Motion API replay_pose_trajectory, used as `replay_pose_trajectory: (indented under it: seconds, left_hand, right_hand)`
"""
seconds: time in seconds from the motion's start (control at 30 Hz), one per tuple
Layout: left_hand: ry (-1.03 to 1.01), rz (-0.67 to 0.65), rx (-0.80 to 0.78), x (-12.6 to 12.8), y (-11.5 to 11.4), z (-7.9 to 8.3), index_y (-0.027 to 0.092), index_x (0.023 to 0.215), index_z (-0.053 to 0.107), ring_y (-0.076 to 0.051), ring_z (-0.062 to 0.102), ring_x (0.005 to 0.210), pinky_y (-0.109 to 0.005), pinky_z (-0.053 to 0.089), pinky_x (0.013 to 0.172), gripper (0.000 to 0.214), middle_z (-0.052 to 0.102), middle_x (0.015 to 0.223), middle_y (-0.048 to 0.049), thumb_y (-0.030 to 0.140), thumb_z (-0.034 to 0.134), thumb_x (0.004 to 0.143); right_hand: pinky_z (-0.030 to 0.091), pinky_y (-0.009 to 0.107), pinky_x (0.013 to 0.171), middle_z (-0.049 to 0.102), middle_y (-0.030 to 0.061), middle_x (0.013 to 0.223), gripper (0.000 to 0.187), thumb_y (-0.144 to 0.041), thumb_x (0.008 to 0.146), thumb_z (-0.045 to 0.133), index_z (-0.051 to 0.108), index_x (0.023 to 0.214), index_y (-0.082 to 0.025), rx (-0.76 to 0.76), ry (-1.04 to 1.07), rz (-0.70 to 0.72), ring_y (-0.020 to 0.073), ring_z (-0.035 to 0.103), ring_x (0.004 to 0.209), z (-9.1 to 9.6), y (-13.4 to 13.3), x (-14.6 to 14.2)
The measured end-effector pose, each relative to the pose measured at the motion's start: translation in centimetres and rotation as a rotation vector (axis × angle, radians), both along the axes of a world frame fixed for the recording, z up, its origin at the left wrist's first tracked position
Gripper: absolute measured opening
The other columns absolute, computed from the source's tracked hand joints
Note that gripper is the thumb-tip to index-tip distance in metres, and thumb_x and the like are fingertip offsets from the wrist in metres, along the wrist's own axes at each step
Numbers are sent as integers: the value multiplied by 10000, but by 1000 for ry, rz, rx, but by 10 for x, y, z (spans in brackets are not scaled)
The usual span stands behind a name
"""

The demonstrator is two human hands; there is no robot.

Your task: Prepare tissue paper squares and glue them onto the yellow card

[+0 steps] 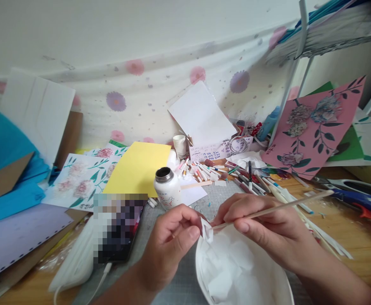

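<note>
Within the left grip (168, 241), pinched, is a small folded piece of thin white paper (207, 231); beside it, the right grip (261, 220) holds a slim pale stick (287, 206). Below both, a round white bowl (198, 263) carries loose paper pieces (223, 279). The paper seems light, soft, easily torn, best taken by an edge.

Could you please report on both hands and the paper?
Left hand pinching paper; right hand holding thin stick. Bowl of white pieces beneath. No obstruction visible.
</note>
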State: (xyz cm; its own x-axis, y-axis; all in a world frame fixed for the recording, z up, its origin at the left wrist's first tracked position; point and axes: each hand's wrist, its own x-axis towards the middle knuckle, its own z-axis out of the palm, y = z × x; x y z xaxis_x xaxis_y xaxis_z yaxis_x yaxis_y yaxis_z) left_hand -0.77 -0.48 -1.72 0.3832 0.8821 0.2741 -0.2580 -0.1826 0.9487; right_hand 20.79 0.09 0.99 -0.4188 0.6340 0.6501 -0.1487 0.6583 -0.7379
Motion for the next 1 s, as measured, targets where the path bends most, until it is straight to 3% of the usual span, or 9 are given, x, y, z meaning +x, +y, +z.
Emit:
replay_pose_trajectory:
  seconds: [0.43,0.83,1.0]
  left_hand:
    - [42,44,-91,1,0,-2,172,749,660,-156,509,737,-264,406,685,241,606,749,-15,376,711,867]
    - [52,83,-57,-1,2,-2,171,820,712,-155,541,766,-257,423,721,178,647,778,-16,338,700,879]
    - [51,117,-43,-4,3,-5,171,773,673,-153,506,737,-267,405,708,184,610,749,-3,316,685,886]
  right_hand:
    - [592,292,750,745,91,879,139,-97,939,600,713,989,-163,103,-62,-54,197,725,851,2,0,-3]
    - [587,244,791,741,37,880,182,-174,964,606,772,1004,-240,16,3,-138,177,713,886,-1,8,13]
    - [594,277,789,742,47,893,201,-224,966,608,803,957,-273,-26,29,-202,200,707,888,1,15,30]
